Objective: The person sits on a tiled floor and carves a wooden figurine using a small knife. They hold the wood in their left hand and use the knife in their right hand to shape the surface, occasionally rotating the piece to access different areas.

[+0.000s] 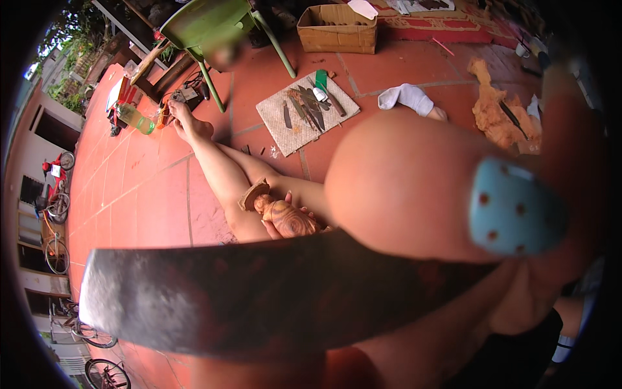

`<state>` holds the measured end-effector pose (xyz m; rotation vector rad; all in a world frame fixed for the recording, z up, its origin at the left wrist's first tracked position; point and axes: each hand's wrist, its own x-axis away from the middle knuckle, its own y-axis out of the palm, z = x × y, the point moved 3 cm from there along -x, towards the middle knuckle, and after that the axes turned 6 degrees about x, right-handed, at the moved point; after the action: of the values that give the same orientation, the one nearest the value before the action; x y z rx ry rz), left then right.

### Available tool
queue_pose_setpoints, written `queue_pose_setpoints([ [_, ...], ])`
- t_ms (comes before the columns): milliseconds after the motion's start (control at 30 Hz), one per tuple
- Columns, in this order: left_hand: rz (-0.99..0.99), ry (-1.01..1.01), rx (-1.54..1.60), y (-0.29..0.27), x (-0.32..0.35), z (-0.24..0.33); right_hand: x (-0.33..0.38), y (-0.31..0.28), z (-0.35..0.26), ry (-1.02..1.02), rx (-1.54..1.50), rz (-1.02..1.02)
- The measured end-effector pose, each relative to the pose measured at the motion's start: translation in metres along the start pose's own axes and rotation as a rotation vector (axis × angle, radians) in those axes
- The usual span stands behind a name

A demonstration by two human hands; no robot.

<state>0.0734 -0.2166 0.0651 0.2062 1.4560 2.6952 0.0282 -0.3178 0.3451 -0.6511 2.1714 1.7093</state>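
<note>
A carved wooden figure [289,218] with a wide flat hat and ringed grain on its rounded body lies tilted over my bare legs. Around it curl the fingers of my left hand [271,229], the rest of that hand being hidden behind a blade. Very close to the camera, my right hand [414,185] grips this dark, flat metal blade [253,295], its bent thumb pressed along the upper edge. The thumbnail is pale blue with brown dots. The blade's shiny end points left, and its other end is covered by the hand.
A speckled mat [272,107] beyond my legs carries several carving knives and a green-and-white item. Nearby are a white sock [407,97], an orange-tan cloth [495,107], a cardboard box [338,40], a green chair [204,29] and a green bottle [135,119]. Bicycles [57,253] stand far left.
</note>
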Motion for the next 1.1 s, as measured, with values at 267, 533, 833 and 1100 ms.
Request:
queue_pose_setpoints([
  [267, -0.035, -0.039, -0.052, 0.024, -0.008, -0.018, 0.001, 0.004, -0.006, -0.009, 0.012, -0.008],
  [533, -0.075, -0.103, -0.131, 0.057, -0.017, -0.049, -0.002, 0.01, -0.019, -0.045, -0.005, -0.048],
  [833, -0.116, -0.143, -0.178, 0.08, -0.021, -0.067, -0.002, 0.013, -0.028, -0.076, 0.017, -0.055],
  [1100, -0.14, -0.177, -0.189, 0.089, -0.024, -0.079, -0.002, 0.014, -0.032, -0.096, 0.035, -0.049],
])
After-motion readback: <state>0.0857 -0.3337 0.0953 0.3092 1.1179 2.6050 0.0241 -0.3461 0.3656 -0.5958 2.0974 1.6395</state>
